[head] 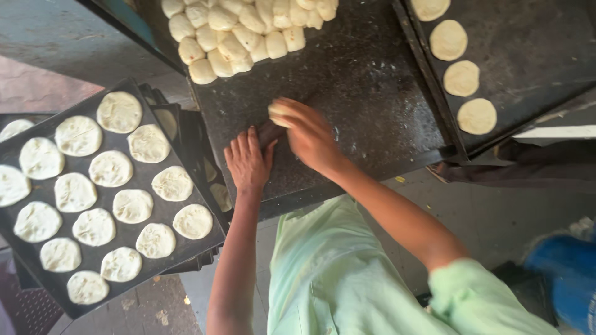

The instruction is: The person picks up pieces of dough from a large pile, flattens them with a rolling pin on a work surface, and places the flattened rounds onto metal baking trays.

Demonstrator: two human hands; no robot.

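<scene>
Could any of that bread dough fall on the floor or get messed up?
Maybe. The full tray of flat rounds on the left sits tilted on a stack of trays, past the worktop, so a bump might tip it. The right hand holding a dough piece works close to the dough ball pile and could squash some.

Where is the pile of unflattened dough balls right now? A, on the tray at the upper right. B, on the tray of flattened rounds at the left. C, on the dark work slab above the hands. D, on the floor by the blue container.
C: the pile of dough balls sits at the top of the dark work slab, above the left hand and right hand.
</scene>
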